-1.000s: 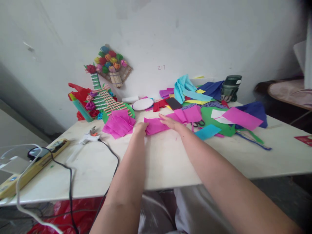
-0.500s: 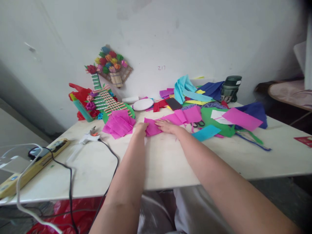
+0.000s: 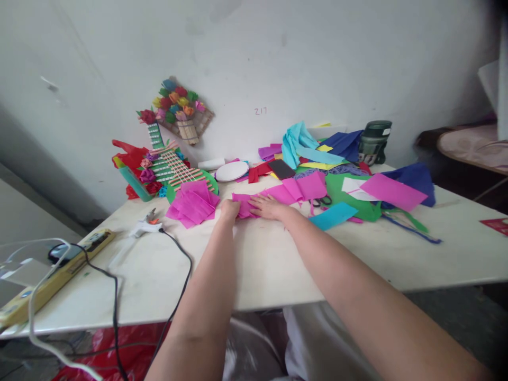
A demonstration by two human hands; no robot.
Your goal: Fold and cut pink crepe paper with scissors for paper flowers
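A long strip of magenta crepe paper lies across the table in front of me. At its left end my left hand is closed on the paper's edge. My right hand rests flat on the strip with fingers spread, a little to the right. Left of my left hand sits a pile of cut magenta crepe paper pieces. Scissors lie partly under the strip's right part, their blades hidden. A blue paper piece is near my right forearm.
A glue gun with its cord and a power strip are on the left. Behind stand a flower-decked guitar craft and a glue bottle. A phone, coloured papers and a dark green cup are at the back.
The strip's left end looks more bunched between my hands, and my right hand has shifted slightly left. The whole view has moved a little.
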